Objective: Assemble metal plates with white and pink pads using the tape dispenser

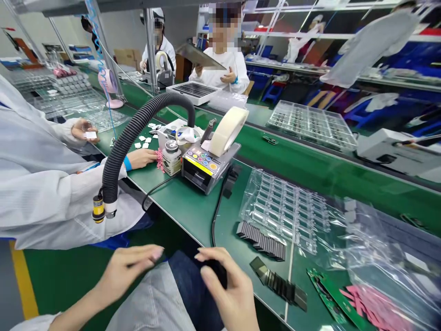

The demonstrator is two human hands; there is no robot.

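- My left hand (126, 271) hovers over my lap, fingers extended and close together, holding nothing I can see.
- My right hand (229, 287) curves its fingers against a small black object (216, 272); I cannot tell whether they grip it.
- That object sits above my jeans (196, 308), near the green workbench (193, 220) edge and some stacked black strips (278, 285).
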